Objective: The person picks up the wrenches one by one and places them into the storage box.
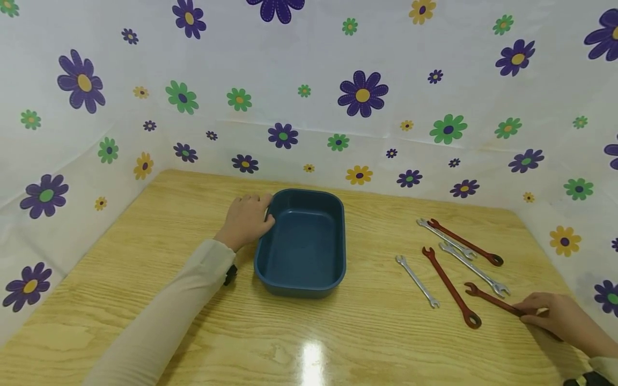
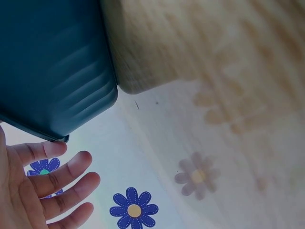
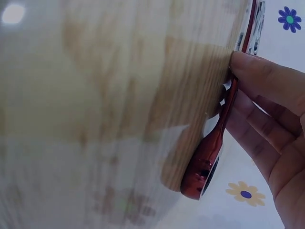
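A dark blue rectangular bin (image 1: 300,289) stands on the wooden table. My left hand (image 1: 246,220) rests at its left rim; in the left wrist view its fingers (image 2: 71,174) are spread and fairly straight, one fingertip touching the rim, the thumb hidden there. On the right, my right hand (image 1: 555,316) pinches a red combination wrench (image 1: 494,300) between thumb and fingers. In the right wrist view that wrench's ring end (image 3: 198,171) points down past the hand, low over the table. A longer red wrench (image 1: 451,287) lies just left of it.
Beside the held wrench lie a silver wrench (image 1: 475,269), a small silver wrench (image 1: 417,281), another silver wrench (image 1: 446,238) and a red wrench (image 1: 465,241) crossing over it. A flower-patterned white sheet (image 1: 309,112) walls the table's back and sides.
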Demonstrator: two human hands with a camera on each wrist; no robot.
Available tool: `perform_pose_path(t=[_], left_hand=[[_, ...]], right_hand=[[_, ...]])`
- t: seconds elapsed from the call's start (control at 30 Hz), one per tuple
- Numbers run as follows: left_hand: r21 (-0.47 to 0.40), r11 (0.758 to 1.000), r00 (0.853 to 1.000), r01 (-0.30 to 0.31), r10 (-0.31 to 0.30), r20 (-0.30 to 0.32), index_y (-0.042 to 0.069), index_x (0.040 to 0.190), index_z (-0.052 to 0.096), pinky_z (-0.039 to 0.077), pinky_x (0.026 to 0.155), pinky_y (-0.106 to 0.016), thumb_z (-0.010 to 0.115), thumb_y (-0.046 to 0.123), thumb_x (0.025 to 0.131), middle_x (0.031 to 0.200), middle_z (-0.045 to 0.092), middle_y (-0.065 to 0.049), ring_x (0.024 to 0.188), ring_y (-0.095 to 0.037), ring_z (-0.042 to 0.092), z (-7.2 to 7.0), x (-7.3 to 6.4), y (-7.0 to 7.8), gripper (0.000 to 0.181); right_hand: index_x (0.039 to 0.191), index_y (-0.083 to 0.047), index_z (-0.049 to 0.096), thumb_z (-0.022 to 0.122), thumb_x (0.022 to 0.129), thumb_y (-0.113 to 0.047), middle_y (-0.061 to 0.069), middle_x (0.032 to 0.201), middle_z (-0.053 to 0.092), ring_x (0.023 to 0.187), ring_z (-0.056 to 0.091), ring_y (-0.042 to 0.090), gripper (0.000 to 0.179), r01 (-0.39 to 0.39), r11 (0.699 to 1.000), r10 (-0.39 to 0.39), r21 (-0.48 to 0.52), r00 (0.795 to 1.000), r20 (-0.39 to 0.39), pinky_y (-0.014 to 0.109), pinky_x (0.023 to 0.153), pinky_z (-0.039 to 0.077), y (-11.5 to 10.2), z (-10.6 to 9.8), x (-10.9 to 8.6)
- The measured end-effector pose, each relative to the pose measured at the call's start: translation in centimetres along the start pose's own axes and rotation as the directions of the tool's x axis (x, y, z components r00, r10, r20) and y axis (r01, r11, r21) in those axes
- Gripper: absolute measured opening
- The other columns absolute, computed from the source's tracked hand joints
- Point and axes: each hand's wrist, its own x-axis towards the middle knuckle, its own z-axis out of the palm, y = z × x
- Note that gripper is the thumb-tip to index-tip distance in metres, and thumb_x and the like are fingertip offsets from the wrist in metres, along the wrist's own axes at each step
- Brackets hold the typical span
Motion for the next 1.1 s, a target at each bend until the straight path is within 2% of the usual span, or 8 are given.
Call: perform_pose_path(t=[0.17, 0.27, 0.4, 0.53, 0.63, 0.9, 1.1], left_hand=[[-0.003, 1.0, 1.0, 0.0, 0.0, -0.002, 0.006, 0.113, 0.053, 0.045, 0.067, -0.042, 0.052, 0.027, 0.088, 0.089, 0.065, -0.016, 0.076, -0.03, 0.058, 0.1, 0.0, 0.0, 0.033], [-0.002, 1.0, 1.0, 0.004, -0.004, 0.001, 0.007, 0.113, 0.053, 0.045, 0.067, -0.042, 0.052, 0.027, 0.088, 0.089, 0.065, -0.015, 0.075, -0.03, 0.058, 0.2, 0.0, 0.0, 0.033], [-0.007, 1.0, 1.0, 0.007, -0.007, 0.011, 0.007, 0.115, 0.053, 0.046, 0.069, -0.043, 0.052, 0.027, 0.088, 0.09, 0.065, -0.015, 0.077, -0.03, 0.058, 0.2, 0.0, 0.0, 0.034], [-0.011, 1.0, 1.0, 0.006, -0.005, 0.014, 0.007, 0.116, 0.053, 0.046, 0.07, -0.044, 0.052, 0.027, 0.088, 0.091, 0.065, -0.016, 0.078, -0.031, 0.059, 0.2, 0.0, 0.1, 0.035], [-0.01, 1.0, 1.0, 0.003, -0.003, 0.013, 0.007, 0.116, 0.053, 0.046, 0.069, -0.043, 0.052, 0.027, 0.088, 0.091, 0.065, -0.015, 0.078, -0.031, 0.058, 0.2, 0.0, 0.1, 0.035], [-0.012, 1.0, 1.0, 0.002, -0.002, -0.002, 0.007, 0.115, 0.053, 0.046, 0.068, -0.042, 0.052, 0.027, 0.087, 0.088, 0.065, -0.015, 0.075, -0.029, 0.058, 0.4, 0.1, 0.0, 0.034], [-0.002, 1.0, 1.0, 0.0, 0.0, -0.019, 0.007, 0.114, 0.054, 0.046, 0.067, -0.042, 0.052, 0.027, 0.087, 0.087, 0.065, -0.015, 0.074, -0.029, 0.058, 0.3, 0.1, -0.1, 0.034]], right_hand=[[0.089, -0.001, 0.073, 0.074, 0.071, -0.004, 0.003, 0.08, 0.068, 0.063, 0.055, -0.007, 0.018, -0.011, 0.998, 0.012, 0.068, 1.0, -0.018, 0.016, 0.056, 0.05, 0.4, 0.4, -0.3], [0.09, 0.0, 0.072, 0.073, 0.072, -0.003, 0.006, 0.08, 0.07, 0.062, 0.056, -0.007, 0.018, -0.032, 0.994, 0.036, 0.107, 0.999, -0.032, 0.017, 0.056, 0.05, 0.7, 0.7, -0.5], [0.092, 0.002, 0.071, 0.073, 0.074, -0.005, 0.0, 0.075, 0.069, 0.061, 0.056, -0.006, 0.019, -0.072, 0.983, 0.079, 0.17, 0.996, -0.034, 0.019, 0.056, 0.05, 1.1, 1.2, -0.8], [0.096, 0.006, 0.068, 0.071, 0.077, -0.006, -0.008, 0.071, 0.064, 0.061, 0.054, -0.003, 0.022, -0.122, 0.958, 0.13, 0.259, 0.991, -0.015, 0.022, 0.056, 0.05, 1.1, 1.3, -1.2], [0.096, 0.008, 0.067, 0.07, 0.079, -0.006, -0.011, 0.069, 0.061, 0.061, 0.054, -0.002, 0.022, -0.131, 0.945, 0.143, 0.3, 0.989, -0.019, 0.023, 0.056, 0.049, 1.1, 1.4, -1.4], [0.099, 0.007, 0.066, 0.07, 0.081, -0.011, -0.009, 0.073, 0.062, 0.064, 0.053, -0.002, 0.025, -0.162, 0.941, 0.173, 0.296, 0.985, -0.01, 0.023, 0.059, 0.05, 1.3, 0.8, -1.5], [0.098, 0.003, 0.067, 0.072, 0.08, -0.014, -0.006, 0.075, 0.062, 0.065, 0.052, -0.005, 0.025, -0.143, 0.958, 0.165, 0.247, 0.984, -0.068, 0.022, 0.059, 0.051, 0.9, 0.1, -1.4]])
